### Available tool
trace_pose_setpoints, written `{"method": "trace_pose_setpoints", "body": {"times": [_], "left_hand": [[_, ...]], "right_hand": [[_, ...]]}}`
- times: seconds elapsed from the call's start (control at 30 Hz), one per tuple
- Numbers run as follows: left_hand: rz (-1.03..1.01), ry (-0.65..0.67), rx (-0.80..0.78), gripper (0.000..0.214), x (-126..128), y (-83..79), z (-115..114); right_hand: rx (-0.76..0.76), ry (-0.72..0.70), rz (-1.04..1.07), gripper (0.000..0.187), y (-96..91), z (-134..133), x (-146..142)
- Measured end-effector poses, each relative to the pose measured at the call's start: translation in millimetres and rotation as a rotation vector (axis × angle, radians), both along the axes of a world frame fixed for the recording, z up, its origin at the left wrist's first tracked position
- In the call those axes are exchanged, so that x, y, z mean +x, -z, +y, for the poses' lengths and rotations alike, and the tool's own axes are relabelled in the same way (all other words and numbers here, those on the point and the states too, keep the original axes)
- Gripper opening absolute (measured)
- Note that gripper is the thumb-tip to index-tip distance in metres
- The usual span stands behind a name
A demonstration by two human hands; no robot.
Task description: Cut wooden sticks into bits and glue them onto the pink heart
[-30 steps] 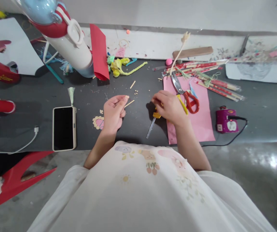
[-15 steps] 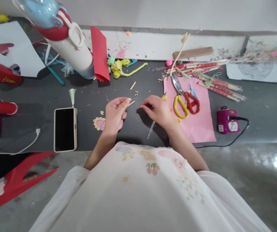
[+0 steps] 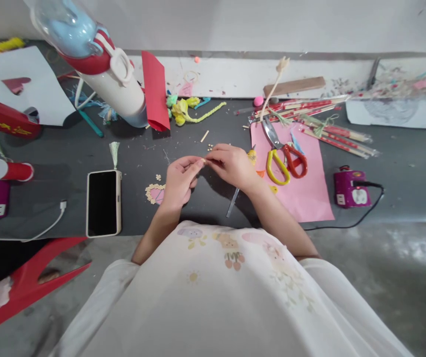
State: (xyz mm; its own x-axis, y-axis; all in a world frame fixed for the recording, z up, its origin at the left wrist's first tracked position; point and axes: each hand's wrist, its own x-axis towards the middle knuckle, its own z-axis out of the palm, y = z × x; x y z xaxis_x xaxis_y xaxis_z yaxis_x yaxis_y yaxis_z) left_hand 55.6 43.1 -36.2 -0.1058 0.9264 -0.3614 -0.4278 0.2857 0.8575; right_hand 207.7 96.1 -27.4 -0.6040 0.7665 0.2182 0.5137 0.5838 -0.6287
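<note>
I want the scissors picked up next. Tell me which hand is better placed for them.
Probably the right hand: the scissors lie on the pink paper just to its right. The left hand is farther away and seems to pinch a small stick.

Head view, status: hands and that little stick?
Left hand and right hand pinch a small wooden stick piece together. Scissors lie on pink paper, beside.

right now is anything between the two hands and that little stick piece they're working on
Nothing visible. The left hand and right hand meet at their fingertips around the small stick piece, above the dark table. How firmly either grip holds it is too small to tell.
</note>
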Motion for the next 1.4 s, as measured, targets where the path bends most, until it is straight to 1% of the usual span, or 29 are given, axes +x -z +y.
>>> {"method": "trace_pose_setpoints", "body": {"times": [0.17,0.27,0.5,0.63,0.73,0.8,0.87,0.9,0.93,0.97,1.1,1.13,1.2,1.27,1.33,1.4], "left_hand": [[0.005,-0.048,0.013,0.028,0.1,-1.0,0.6],[-0.001,-0.133,0.033,0.029,0.5,-2.3,1.5],[-0.093,-0.357,0.132,0.023,-5.7,-7.1,3.3],[-0.165,-0.466,0.165,0.019,-12.2,-9.2,4.6],[-0.194,-0.518,0.166,0.016,-15.2,-9.6,5.8],[-0.203,-0.529,0.155,0.015,-16.0,-9.4,6.4],[-0.214,-0.527,0.139,0.013,-16.1,-9.1,6.7],[-0.223,-0.526,0.133,0.013,-16.0,-9.0,6.7],[-0.232,-0.527,0.127,0.013,-16.0,-8.8,6.7],[-0.242,-0.528,0.123,0.013,-16.0,-8.6,6.7],[-0.26,-0.536,0.111,0.013,-16.6,-8.0,7.0],[-0.26,-0.54,0.107,0.013,-16.9,-7.9,7.2],[-0.26,-0.549,0.103,0.014,-17.9,-7.6,7.6],[-0.264,-0.549,0.105,0.014,-19.0,-7.4,8.0],[-0.267,-0.529,0.113,0.014,-19.5,-7.3,8.2],[-0.25,-0.474,0.109,0.015,-18.1,-7.3,7.9]], "right_hand": [[-0.02,0.06,-0.157,0.02,4.8,-0.3,15.2],[-0.057,0.045,-0.247,0.022,6.1,-6.3,24.5],[-0.125,-0.055,-0.321,0.027,11.3,-32.3,39.1],[-0.161,-0.142,-0.308,0.028,10.0,-44.3,42.5],[-0.213,-0.24,-0.257,0.024,4.1,-51.4,41.1],[-0.27,-0.307,-0.22,0.021,-0.3,-54.7,39.4],[-0.307,-0.335,-0.174,0.018,-3.8,-55.6,39.3],[-0.303,-0.314,-0.143,0.018,-5.0,-54.7,40.7],[-0.283,-0.263,-0.108,0.018,-5.8,-52.8,43.2],[-0.248,-0.181,-0.071,0.019,-6.3,-50.0,47.0],[-0.079,0.302,0.11,0.014,-5.7,-31.5,74.8],[-0.04,0.408,0.114,0.013,-5.2,-26.7,84.2],[-0.022,0.617,0.078,0.013,-4.5,-19.1,103.8],[-0.047,0.78,0.016,0.012,-4.7,-14.9,121.5],[-0.075,0.875,-0.089,0.016,-6.3,-14.0,133.3],[-0.11,0.846,-0.151,0.019,-8.5,-15.5,136.2]]}}
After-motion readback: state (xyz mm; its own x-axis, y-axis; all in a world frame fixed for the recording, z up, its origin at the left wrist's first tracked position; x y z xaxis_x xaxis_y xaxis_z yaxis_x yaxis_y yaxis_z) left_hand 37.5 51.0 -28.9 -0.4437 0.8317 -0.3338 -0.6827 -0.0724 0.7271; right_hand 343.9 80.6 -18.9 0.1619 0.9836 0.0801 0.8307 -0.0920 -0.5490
